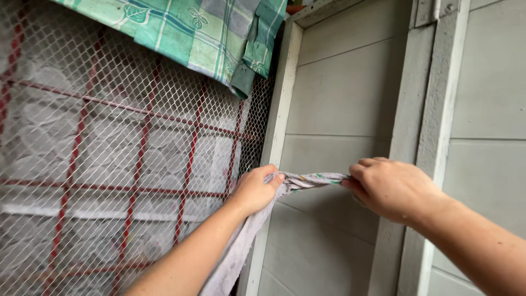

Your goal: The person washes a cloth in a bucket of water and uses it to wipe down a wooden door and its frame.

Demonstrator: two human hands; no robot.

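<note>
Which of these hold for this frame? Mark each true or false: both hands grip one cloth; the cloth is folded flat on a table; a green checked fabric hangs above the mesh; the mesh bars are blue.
1. Left hand and right hand grip one pale cloth: true.
2. The cloth lies folded on a table: false, it is stretched between the hands.
3. A green checked fabric hangs above the wire mesh: true.
4. The mesh bars are blue: false, red.

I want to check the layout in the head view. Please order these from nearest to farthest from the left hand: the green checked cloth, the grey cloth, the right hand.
1. Grey cloth: gripped in the left hand itself, stretched to the right.
2. Right hand: to the right, holding the cloth's other end.
3. Green checked cloth: high above, hanging over the mesh at upper left.
</note>
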